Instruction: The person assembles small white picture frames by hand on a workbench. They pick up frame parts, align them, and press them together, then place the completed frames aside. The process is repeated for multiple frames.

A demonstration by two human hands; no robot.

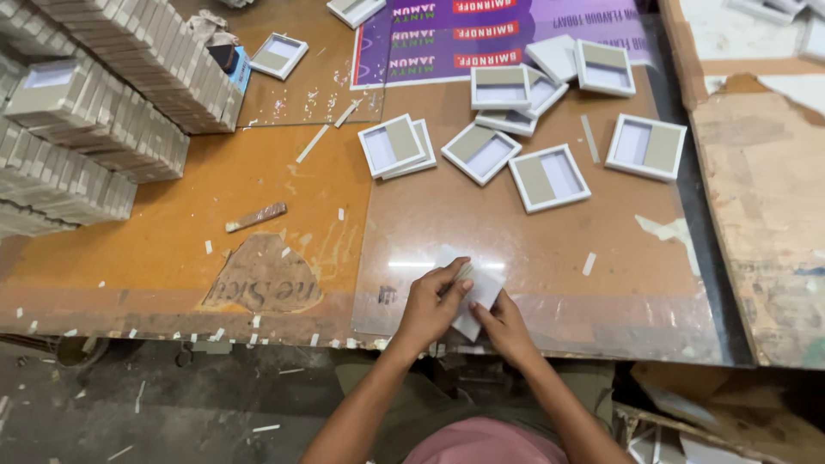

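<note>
My left hand (430, 302) and my right hand (504, 324) meet at the near edge of the table over a small white paper piece (481, 288) that lies on a clear plastic sheet (550, 249). The left hand pinches a thin stick-like tool (461, 273) against the paper. The right hand holds the paper's lower right edge. Farther back lie several shallow white square trays with grey and white halves (548, 178).
Long rows of stacked grey-white trays (94, 112) fill the left side of the orange table (172, 223). A purple printed poster (481, 39) lies at the back. A flat wooden stick (256, 216) and paper scraps are scattered around. Torn cardboard (756, 198) covers the right.
</note>
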